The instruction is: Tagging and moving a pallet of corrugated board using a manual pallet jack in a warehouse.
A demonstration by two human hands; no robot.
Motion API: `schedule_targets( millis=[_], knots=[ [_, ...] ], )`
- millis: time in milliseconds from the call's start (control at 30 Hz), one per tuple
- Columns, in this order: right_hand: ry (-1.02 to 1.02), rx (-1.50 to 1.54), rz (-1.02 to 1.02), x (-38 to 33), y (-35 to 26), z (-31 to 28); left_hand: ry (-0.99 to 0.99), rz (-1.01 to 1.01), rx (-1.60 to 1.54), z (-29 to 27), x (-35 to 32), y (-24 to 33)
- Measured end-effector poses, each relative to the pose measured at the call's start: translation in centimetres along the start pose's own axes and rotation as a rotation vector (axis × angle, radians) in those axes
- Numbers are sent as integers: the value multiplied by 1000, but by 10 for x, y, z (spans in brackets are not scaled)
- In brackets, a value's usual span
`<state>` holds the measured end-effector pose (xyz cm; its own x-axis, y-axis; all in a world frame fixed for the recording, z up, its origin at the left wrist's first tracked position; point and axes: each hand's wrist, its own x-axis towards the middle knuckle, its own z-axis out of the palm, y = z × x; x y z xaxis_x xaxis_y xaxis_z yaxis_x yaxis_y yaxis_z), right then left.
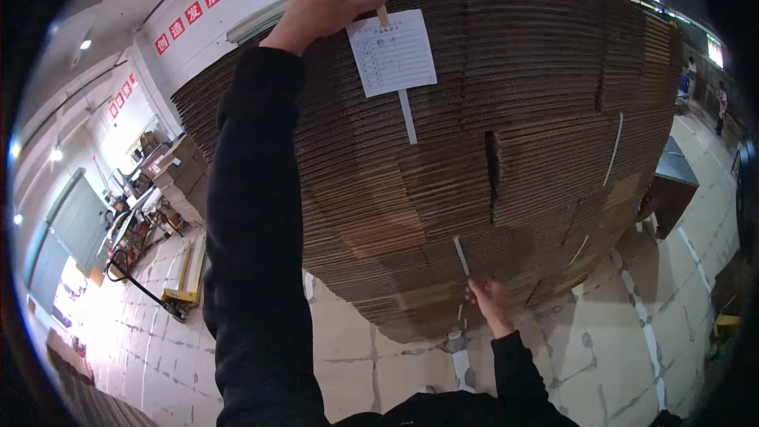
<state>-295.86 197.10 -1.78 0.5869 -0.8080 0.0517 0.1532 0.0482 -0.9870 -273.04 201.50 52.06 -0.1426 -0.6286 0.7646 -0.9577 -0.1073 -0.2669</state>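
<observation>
A tall stack of flattened brown cardboard sheets (pixel 443 182) fills the middle of the view. High on its face, my left hand (pixel 328 6) pinches a narrow pale strip (pixel 384 17) at the upper edge of a white paper label (pixel 393 54). Lined print and handwriting cover the label, which hangs slightly tilted against the sheets. A white strap (pixel 408 119) shows below it. Low on the stack, my right hand (pixel 491 300) has its fingers curled at the end of another white strap piece (pixel 461 255), seemingly gripping it; its fingertips are small and partly hidden.
A yellow pallet truck (pixel 186 277) with a black handle stands on the tiled floor at left. Behind it are cartons (pixel 182 174) and a cluttered workbench (pixel 130 225). A dark metal table (pixel 672 178) stands right of the stack. People (pixel 721 107) are far off at right.
</observation>
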Motion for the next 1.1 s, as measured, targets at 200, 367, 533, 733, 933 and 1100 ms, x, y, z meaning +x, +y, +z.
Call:
schedule_targets(
  millis=[200,367,533,733,933,1100],
  knots=[
    [-32,-28,134,-19,32,3,-68,-122,25,-4,4,-9],
    [-49,42,151,-19,64,-9,-1,-141,-322,-5,1,-1],
    [-110,-17,219,-38,61,-3,-69,-48,-69,-3,-5,-6],
    [-164,-61,169,-47,68,3,-51,-110,-24,-11,-6,-7],
    [-108,-24,214,-48,86,-35,-31,58,-45,3,19,20],
    [-223,-421,96,-55,98,-18,-20,19,-56,20,-23,-72]
  ],
)
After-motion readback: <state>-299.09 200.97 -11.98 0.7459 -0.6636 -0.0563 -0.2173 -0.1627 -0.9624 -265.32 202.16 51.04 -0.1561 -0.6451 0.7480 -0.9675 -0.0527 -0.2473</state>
